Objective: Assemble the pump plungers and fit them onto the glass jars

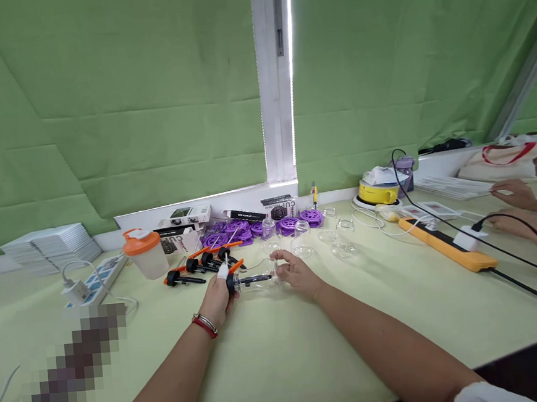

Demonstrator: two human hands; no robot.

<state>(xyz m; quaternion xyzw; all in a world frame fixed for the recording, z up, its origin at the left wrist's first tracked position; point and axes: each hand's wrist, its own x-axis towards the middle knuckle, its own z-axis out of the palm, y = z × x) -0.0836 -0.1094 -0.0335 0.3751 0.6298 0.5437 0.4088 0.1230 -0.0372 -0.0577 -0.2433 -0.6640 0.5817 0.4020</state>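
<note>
Between my hands a clear glass bottle point(274, 283) lies on its side above the table. My left hand point(216, 298), with white wrapping on a finger, closes round the black lid point(231, 283) at the bottle's left end. A black rod reaches from the lid into the bottle, and an orange strip sticks out beside it. My right hand point(297, 274) grips the bottle's right end between thumb and fingers. Whether the lid is fully seated I cannot tell. Just behind my left hand lie several black lids with rods and orange strips point(194, 265).
Several clear glass bottles point(302, 235) stand behind my right hand. Purple parts point(289, 225) and boxes point(278, 209) line the wall. An orange-lidded shaker point(146, 254) and a white power strip point(98, 279) sit left. An orange power strip point(443, 244), cables and another person's hands point(516, 194) are right.
</note>
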